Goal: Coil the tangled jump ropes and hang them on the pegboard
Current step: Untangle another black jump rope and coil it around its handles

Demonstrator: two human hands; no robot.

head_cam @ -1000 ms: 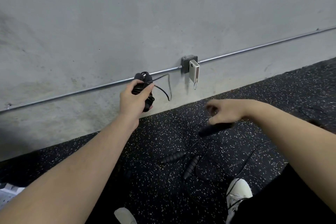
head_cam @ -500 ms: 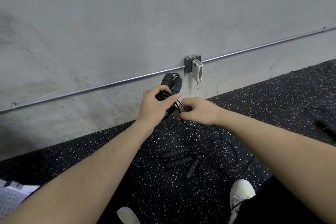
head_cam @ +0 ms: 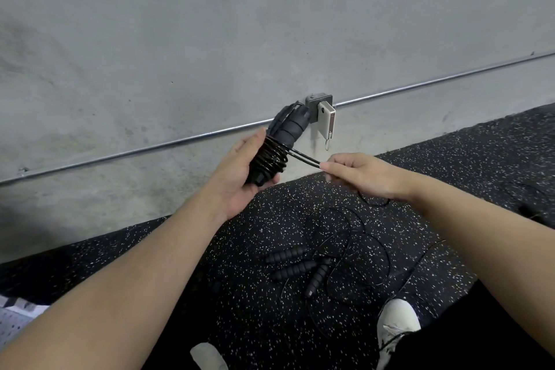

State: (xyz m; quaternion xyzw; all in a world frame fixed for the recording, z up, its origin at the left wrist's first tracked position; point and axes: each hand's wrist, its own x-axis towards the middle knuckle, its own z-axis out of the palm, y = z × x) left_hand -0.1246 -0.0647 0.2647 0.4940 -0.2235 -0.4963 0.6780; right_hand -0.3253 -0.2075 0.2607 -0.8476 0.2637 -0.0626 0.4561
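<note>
Three black ribbed handles point(head_cam: 292, 264) lie on speckled black rubber floor point(head_cam: 450, 159) below grey concrete wall point(head_cam: 210, 24); left hand point(head_cam: 237, 180) grips the black cord-wrapped handle bundle point(head_cam: 277, 147), long axis tilted up-right toward the wall; right hand point(head_cam: 363, 174) pinches its taut cord point(head_cam: 304, 156)

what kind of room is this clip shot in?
Probably a gym or workout room. The floor is black rubber matting with white flecks, the sort laid in gyms; black foam-grip jump-rope handles and thin black cord lie on it; the bare grey concrete wall carries exposed metal conduit.

At frame centre we see a grey metal junction box point(head_cam: 318, 100) on a thin conduit pipe point(head_cam: 435, 85) crossing the grey concrete wall point(head_cam: 270, 24), above black speckled rubber flooring point(head_cam: 480, 159).
</note>
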